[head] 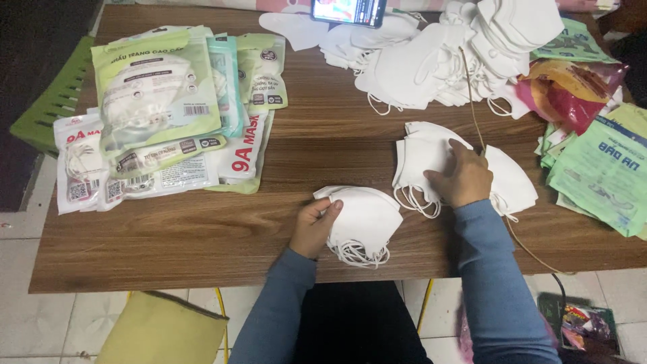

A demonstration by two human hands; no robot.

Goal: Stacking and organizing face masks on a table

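Resting on the near edge of the brown wood-grain tabletop (202, 249), the left hand (313, 226) grips a small stack of white folded face masks (364, 222), thumb on top and fingers curled under its left edge, probably to keep the layers squared up while their ear loops spill toward the near edge. The right hand (464, 178) lies palm-down just to the right and a little farther off, fingers pressed together and flat on a second stack of white folded masks (421, 158), apparently pinning it so it cannot slide; whether any fingertip hooks under a mask cannot be told from here. A single white mask (512, 182) lies just right of that hand. At the far right sits a large loose heap of white masks (458, 54), with a phone (349, 11) at the far edge. Sealed green and white mask packets (162, 108) are piled at the far left, and flat empty green printed pouches (603, 168) fan out at the right edge.
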